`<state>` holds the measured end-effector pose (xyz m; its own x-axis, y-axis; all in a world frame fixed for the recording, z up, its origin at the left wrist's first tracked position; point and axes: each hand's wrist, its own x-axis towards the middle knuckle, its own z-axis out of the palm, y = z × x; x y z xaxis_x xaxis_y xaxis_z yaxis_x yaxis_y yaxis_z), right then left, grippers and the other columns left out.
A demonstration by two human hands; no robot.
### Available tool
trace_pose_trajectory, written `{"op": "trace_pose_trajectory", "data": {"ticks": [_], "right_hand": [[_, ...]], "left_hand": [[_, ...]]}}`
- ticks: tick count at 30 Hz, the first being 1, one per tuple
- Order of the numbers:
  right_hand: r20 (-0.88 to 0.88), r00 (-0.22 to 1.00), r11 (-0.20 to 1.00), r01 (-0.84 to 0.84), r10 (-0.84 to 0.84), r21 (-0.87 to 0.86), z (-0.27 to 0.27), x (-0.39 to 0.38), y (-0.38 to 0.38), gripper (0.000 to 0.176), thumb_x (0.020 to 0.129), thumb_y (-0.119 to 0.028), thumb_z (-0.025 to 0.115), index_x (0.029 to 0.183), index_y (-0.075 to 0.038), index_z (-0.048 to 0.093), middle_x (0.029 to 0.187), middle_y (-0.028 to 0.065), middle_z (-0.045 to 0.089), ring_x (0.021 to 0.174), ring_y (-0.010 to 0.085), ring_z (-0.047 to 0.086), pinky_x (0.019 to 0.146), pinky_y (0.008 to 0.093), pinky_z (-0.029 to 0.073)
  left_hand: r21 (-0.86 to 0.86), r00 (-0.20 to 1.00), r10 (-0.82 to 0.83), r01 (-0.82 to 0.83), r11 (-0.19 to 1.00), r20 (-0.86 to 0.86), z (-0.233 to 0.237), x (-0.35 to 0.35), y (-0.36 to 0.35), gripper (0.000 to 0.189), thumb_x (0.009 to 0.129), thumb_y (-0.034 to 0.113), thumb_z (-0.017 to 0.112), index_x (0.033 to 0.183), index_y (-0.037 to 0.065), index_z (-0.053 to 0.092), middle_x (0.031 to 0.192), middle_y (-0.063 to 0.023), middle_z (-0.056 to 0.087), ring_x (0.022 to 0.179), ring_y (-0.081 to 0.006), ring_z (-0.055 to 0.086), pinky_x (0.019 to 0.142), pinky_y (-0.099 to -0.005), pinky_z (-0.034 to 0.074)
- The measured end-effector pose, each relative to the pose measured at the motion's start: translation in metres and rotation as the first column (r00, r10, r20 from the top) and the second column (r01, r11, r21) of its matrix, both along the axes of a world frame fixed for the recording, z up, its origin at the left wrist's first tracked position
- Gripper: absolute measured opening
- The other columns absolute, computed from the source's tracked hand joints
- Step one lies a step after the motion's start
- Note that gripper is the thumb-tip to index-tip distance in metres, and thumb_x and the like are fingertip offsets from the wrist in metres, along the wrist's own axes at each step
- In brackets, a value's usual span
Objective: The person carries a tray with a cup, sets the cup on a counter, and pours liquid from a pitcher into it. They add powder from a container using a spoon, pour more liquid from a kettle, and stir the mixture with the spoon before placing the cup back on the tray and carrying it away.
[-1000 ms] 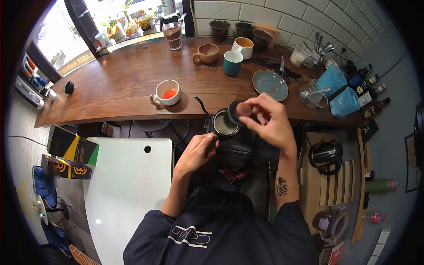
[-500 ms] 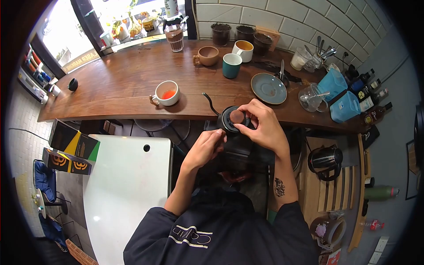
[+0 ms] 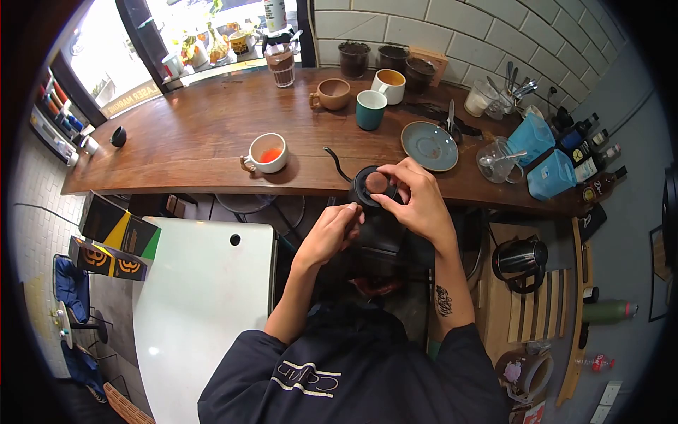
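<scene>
Just off the wooden counter's front edge is a black gooseneck kettle (image 3: 359,192), its thin curved spout pointing up and left. My left hand (image 3: 328,232) is closed at the near side of the kettle, where the handle is mostly hidden by the fingers. A black lid (image 3: 366,176) with a round brown wooden knob (image 3: 376,183) sits on top. My right hand (image 3: 418,201) grips the lid by that knob with thumb and fingers. Left of the kettle, a white cup (image 3: 268,139) holding red liquid stands on the counter.
Mugs, including a teal one (image 3: 371,110) and a brown one (image 3: 332,94), stand farther back on the counter (image 3: 191,141). A blue-grey plate (image 3: 429,146) and glass jugs are to the right. A white table (image 3: 205,304) lies lower left; an electric kettle (image 3: 519,258) is lower right.
The right hand and the lid knob have shifted very slightly left. Both hands otherwise keep their hold, and the counter items stay put apart from a small camera shift.
</scene>
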<state>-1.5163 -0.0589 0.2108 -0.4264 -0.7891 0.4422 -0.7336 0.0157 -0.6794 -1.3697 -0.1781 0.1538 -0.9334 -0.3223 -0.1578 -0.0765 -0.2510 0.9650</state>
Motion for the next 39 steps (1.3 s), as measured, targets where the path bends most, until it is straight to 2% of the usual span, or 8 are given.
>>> {"op": "trace_pose_trajectory", "data": {"ticks": [9, 23, 25, 27, 31, 33, 35, 39], "right_hand": [[0.04, 0.963, 0.964, 0.265, -0.266, 0.023, -0.017, 0.022, -0.007, 0.048, 0.083, -0.013, 0.066, 0.128, -0.005, 0.051, 0.064, 0.0089, 0.048, 0.054, 0.0206, 0.047, 0.056, 0.0346, 0.042], [0.268, 0.94, 0.972, 0.171, -0.211, 0.162, -0.036, 0.009, -0.035, 0.063, 0.094, -0.031, 0.05, 0.145, -0.009, 0.02, 0.069, 0.0212, 0.064, 0.071, 0.0406, 0.064, 0.065, 0.0464, 0.049], [0.164, 0.949, 0.932, 0.216, -0.271, 0.29, -0.021, 0.011, -0.036, 0.069, 0.091, -0.034, 0.054, 0.145, -0.008, 0.02, 0.071, 0.0215, 0.064, 0.072, 0.0402, 0.064, 0.064, 0.0463, 0.049], [0.169, 0.946, 0.935, 0.226, -0.278, 0.275, -0.025, 0.013, -0.041, 0.079, 0.086, -0.033, 0.061, 0.145, -0.004, 0.016, 0.07, 0.0204, 0.064, 0.068, 0.0402, 0.064, 0.062, 0.0469, 0.048], [0.151, 0.946, 0.954, 0.267, -0.286, 0.136, -0.037, 0.025, -0.051, 0.085, 0.083, -0.013, 0.063, 0.146, -0.004, 0.006, 0.058, 0.009, 0.055, 0.044, 0.0203, 0.057, 0.045, 0.0311, 0.048], [0.185, 0.923, 0.936, 0.307, -0.337, 0.172, -0.044, 0.021, -0.054, 0.079, 0.08, -0.007, 0.056, 0.144, 0.002, 0.009, 0.063, 0.0209, 0.06, 0.06, 0.0406, 0.06, 0.059, 0.0465, 0.047], [0.203, 0.921, 0.934, 0.293, -0.333, 0.204, -0.035, 0.023, -0.054, 0.078, 0.078, -0.002, 0.051, 0.144, 0.001, 0.01, 0.064, 0.023, 0.06, 0.062, 0.042, 0.06, 0.061, 0.049, 0.046], [-0.028, 0.906, 0.885, 0.419, -0.423, 0.203, -0.037, 0.02, -0.059, 0.075, 0.078, -0.001, 0.051, 0.144, -0.004, 0.016, 0.068, 0.0244, 0.061, 0.066, 0.0433, 0.061, 0.063, 0.0513, 0.045]], "left_hand": [[0.064, 0.998, 0.058, -0.056, 0.996, -0.03, -0.009, -0.023, -0.012, 0.034, 0.096, 0.03, 0.038, 0.081, 0.003, 0.053, 0.056, 0.0013, 0.044, 0.044, -0.0074, 0.035, 0.041, -0.0233, 0.028], [-0.095, 0.995, 0.061, -0.054, 0.994, 0.074, 0.003, -0.062, -0.03, 0.064, 0.096, 0.053, 0.027, 0.068, 0.004, 0.055, 0.06, -0.0064, 0.054, 0.05, -0.0177, 0.051, 0.048, -0.029, 0.039], [-0.585, 0.988, 0.135, -0.067, 0.808, 0.073, 0.019, -0.047, -0.033, 0.069, 0.095, 0.054, 0.029, 0.072, -0.002, 0.062, 0.063, -0.0139, 0.062, 0.059, -0.0281, 0.061, 0.058, -0.0364, 0.046], [-0.758, 0.954, 0.282, -0.257, 0.6, -0.1, 0.034, -0.017, -0.036, 0.047, 0.093, 0.04, 0.049, 0.086, -0.003, 0.067, 0.07, -0.0182, 0.065, 0.067, -0.0301, 0.066, 0.066, -0.0378, 0.05], [-0.594, 0.681, 0.572, -0.712, 0.373, -0.457, 0.027, 0.03, -0.081, 0.019, 0.086, 0.019, 0.065, 0.09, 0.0, 0.065, 0.064, -0.0036, 0.059, 0.057, -0.0101, 0.051, 0.054, -0.0255, 0.041], [-0.599, 0.644, 0.593, -0.737, 0.313, -0.483, 0.012, 0.044, -0.12, 0.027, 0.08, 0.022, 0.071, 0.096, 0.002, 0.063, 0.075, -0.0063, 0.06, 0.069, -0.0116, 0.056, 0.058, -0.0268, 0.042], [-0.692, 0.637, 0.513, -0.714, 0.11, -0.576, 0.009, 0.046, -0.145, 0.049, 0.072, 0.029, 0.078, 0.109, 0.002, 0.059, 0.086, -0.0104, 0.06, 0.075, -0.0165, 0.058, 0.063, -0.0299, 0.046], [-0.77, 0.747, 0.472, -0.607, 0.197, -0.468, 0.004, 0.039, -0.16, 0.073, 0.063, 0.034, 0.084, 0.119, -0.002, 0.054, 0.102, -0.0175, 0.06, 0.086, -0.0231, 0.062, 0.074, -0.0345, 0.051]]}}
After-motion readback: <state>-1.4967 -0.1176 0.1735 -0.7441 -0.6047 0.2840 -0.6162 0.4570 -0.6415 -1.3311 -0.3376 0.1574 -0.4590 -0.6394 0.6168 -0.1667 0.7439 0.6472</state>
